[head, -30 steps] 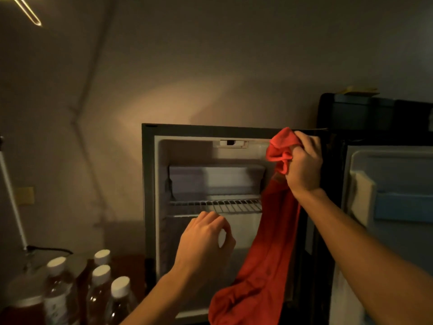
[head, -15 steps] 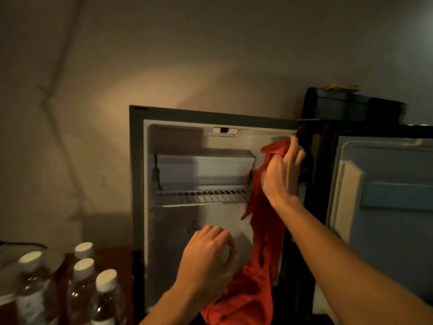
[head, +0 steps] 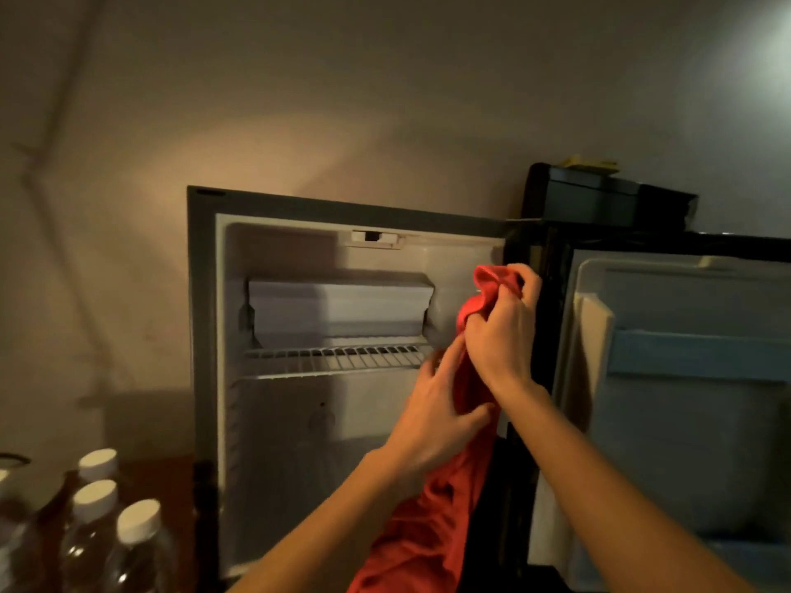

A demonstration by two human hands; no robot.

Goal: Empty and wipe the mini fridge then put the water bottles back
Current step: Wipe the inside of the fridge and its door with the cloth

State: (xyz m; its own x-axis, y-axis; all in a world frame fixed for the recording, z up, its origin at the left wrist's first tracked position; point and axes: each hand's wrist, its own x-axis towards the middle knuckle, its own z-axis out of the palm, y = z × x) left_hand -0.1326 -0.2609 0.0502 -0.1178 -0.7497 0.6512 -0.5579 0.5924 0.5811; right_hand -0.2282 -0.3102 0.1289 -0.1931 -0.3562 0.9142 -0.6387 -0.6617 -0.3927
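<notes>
The mini fridge (head: 205,336) stands open, and its white inside holds only a wire shelf (head: 338,357) and a small freezer box (head: 338,306). My right hand (head: 501,331) grips the top of a long red cloth (head: 428,532) at the fridge's upper right inner wall. My left hand (head: 436,413) grasps the same cloth lower down, thumb against it. The cloth hangs down past the fridge's bottom edge. Several water bottles (head: 94,532) with white caps stand at the lower left, outside the fridge.
The fridge door (head: 685,421) is swung open to the right, showing a pale liner and a blue door shelf (head: 697,357). A dark box (head: 599,199) sits on top behind it. The bottles stand on a dark wooden surface (head: 171,485) by the wall.
My left hand rose from in front of the lower compartment and took hold of the cloth below my right hand. My right hand stays at the upper right inner wall.
</notes>
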